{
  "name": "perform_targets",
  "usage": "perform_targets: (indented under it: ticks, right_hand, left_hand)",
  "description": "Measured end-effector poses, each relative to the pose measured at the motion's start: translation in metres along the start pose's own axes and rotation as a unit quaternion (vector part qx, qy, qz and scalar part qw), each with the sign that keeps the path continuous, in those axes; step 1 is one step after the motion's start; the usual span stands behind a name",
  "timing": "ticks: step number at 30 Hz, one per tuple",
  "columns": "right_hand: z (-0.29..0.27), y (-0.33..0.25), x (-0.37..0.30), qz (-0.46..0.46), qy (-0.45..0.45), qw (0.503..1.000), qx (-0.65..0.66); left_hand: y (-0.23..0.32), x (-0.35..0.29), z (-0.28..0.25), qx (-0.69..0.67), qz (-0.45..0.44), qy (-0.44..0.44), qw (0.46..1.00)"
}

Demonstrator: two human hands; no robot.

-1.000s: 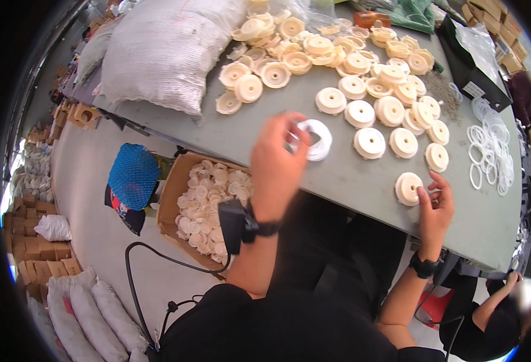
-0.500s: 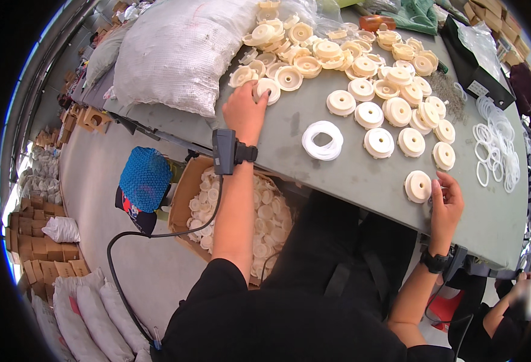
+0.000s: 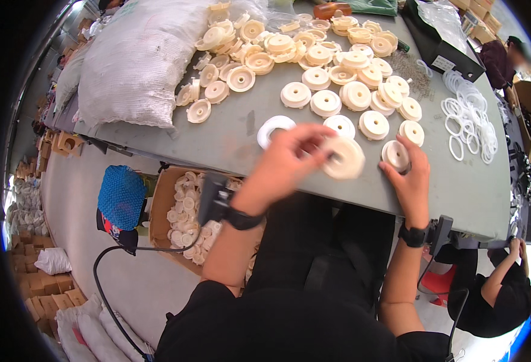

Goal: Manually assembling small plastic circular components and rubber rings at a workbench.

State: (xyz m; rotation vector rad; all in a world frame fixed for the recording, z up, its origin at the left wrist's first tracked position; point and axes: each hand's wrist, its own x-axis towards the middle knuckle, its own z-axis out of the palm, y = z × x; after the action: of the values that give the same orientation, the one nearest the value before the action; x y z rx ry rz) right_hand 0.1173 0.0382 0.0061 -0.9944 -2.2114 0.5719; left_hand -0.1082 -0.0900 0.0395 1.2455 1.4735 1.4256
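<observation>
My left hand (image 3: 292, 158), smeared by motion, pinches a cream round plastic cap (image 3: 343, 159) and holds it tilted above the table's front edge. Thumb and fingers of my right hand (image 3: 411, 175) close around another cream plastic disc (image 3: 396, 156) standing on the table. Behind my left hand lies a stack of white rings (image 3: 274, 128), partly hidden by it. Just beyond both hands stand several assembled cream discs with centre holes (image 3: 374, 125). A heap of loose cream caps (image 3: 259, 61) covers the table's far left part.
A large white woven sack (image 3: 139, 66) rests at the table's left. Loose translucent rings (image 3: 470, 114) and a black box (image 3: 443, 42) are on the right. Below the table's front edge (image 3: 229, 167) stands a carton (image 3: 163, 226) of white parts. Other people are at the right.
My left hand has come right and nearer from the heap, carrying a cream cap. My right hand now wraps around the disc it was beside. The view has shifted.
</observation>
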Motion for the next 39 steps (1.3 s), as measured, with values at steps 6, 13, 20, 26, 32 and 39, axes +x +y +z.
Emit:
perform_targets:
  ticks: [6, 13, 20, 26, 32, 39]
  right_hand:
    - [0.007, 0.009, 0.005, 0.015, 0.118, 0.982, -0.144]
    - [-0.009, 0.001, -0.011, 0.058, 0.165, 0.985, 0.008]
    - [-0.002, 0.010, -0.016, 0.078, 0.147, 0.984, 0.067]
    - [-0.004, 0.008, -0.018, 0.093, 0.161, 0.981, 0.063]
    - [-0.001, 0.005, -0.017, 0.114, 0.182, 0.971, 0.102]
    - [0.000, 0.004, -0.020, 0.110, 0.185, 0.971, 0.103]
  left_hand:
    - [-0.029, 0.012, 0.094, 0.407, 0.130, 0.141, 0.893]
    - [-0.010, 0.003, 0.041, 0.316, 0.188, 0.274, 0.889]
    - [-0.055, -0.014, -0.136, 0.558, 0.015, 0.456, 0.693]
    - [-0.067, -0.011, -0.154, 0.416, 0.006, 0.420, 0.806]
    - [-0.006, -0.026, -0.065, 0.078, 0.023, 0.198, 0.977]
    - [-0.015, -0.007, 0.049, 0.457, -0.034, 0.055, 0.887]
